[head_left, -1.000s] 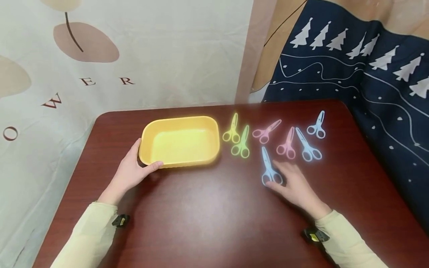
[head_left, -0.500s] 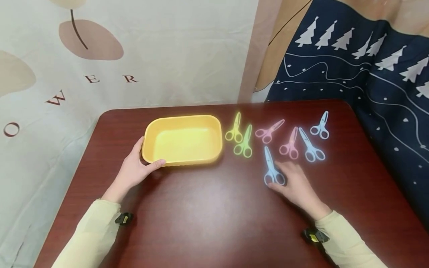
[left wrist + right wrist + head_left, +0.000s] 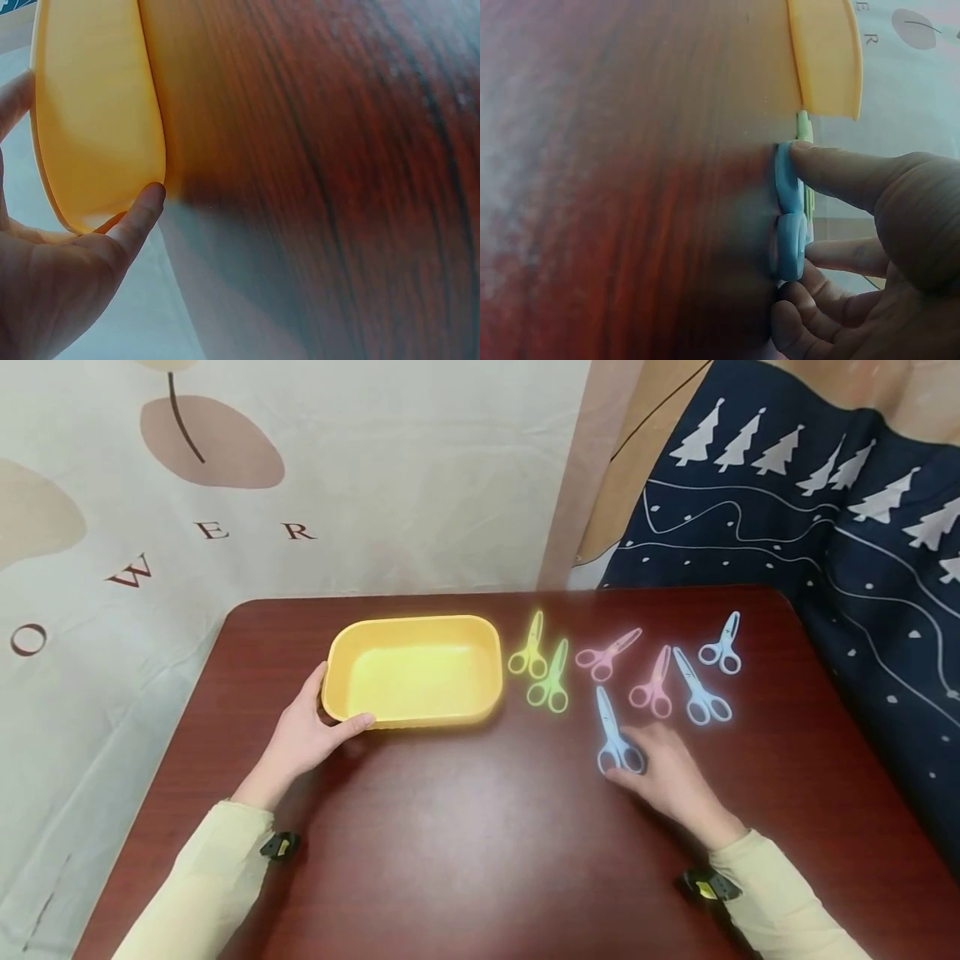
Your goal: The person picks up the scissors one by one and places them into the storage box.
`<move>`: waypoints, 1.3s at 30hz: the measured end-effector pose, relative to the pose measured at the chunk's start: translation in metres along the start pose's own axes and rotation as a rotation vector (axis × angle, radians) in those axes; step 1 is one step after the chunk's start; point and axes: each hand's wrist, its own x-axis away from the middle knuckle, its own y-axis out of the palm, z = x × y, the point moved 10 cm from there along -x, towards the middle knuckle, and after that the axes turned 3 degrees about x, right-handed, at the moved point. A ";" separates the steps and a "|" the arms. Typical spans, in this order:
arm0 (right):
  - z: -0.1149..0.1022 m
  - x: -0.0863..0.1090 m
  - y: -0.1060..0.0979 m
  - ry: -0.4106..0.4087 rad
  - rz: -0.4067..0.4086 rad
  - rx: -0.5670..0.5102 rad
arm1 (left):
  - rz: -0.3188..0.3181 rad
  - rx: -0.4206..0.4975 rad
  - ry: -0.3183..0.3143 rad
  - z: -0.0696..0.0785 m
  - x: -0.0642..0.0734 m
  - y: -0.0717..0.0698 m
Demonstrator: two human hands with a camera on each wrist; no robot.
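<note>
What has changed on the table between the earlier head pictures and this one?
Nothing on the table visibly moved, and nothing was taken hold of or let go; the scene only slid slightly rightward in the head view. The left hand still grips the yellow tray, the right hand stays at the nearest blue scissors, thumb touching their handle, and the other six scissors lie as they were.

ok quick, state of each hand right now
Left hand: gripping the yellow tub by one corner.
Right hand: pinching the nearest blue scissors by the handles.
</note>
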 end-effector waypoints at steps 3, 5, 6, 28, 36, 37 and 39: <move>0.002 -0.001 0.001 0.011 -0.011 0.004 | 0.001 0.005 0.006 0.001 -0.001 0.001; 0.004 -0.002 0.002 0.031 -0.025 0.003 | -0.001 0.002 0.004 0.001 -0.001 0.001; 0.005 -0.002 0.002 0.043 -0.033 0.001 | -0.002 0.002 0.003 0.001 0.000 0.001; 0.015 -0.003 -0.008 0.129 0.049 -0.151 | 0.001 -0.023 0.006 0.004 0.000 0.000; 0.019 -0.003 -0.014 0.129 0.126 -0.178 | 0.005 -0.021 0.010 0.005 0.000 0.000; 0.020 -0.003 -0.014 0.129 0.130 -0.178 | 0.005 -0.020 0.010 0.005 0.000 0.000; 0.021 -0.003 -0.015 0.126 0.140 -0.178 | 0.004 -0.018 0.010 0.005 0.001 0.000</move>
